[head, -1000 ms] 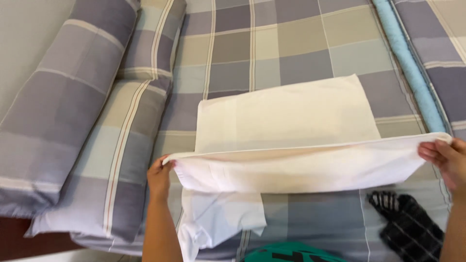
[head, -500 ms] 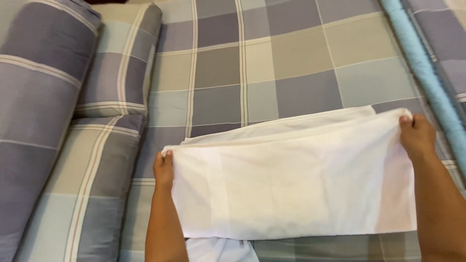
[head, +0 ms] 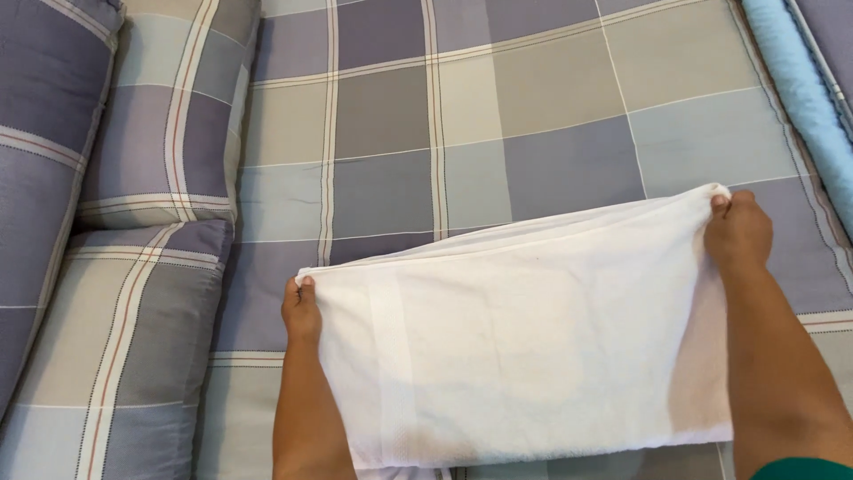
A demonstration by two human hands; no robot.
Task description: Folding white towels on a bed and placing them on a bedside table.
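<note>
Two bare hands hold a white cloth [head: 533, 347] stretched flat over a bed [head: 498, 116] with a checked sheet. The left hand [head: 302, 311] pinches the cloth's upper left corner in a closed grip; the right hand [head: 737, 233] pinches the upper right corner. Two checked pillows [head: 133, 267] lie at the left

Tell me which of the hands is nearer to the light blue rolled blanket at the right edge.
Right. The right hand grips the white cloth's far right corner, close to the light blue blanket. The left hand grips the opposite corner, nearer the plaid pillows.
</note>
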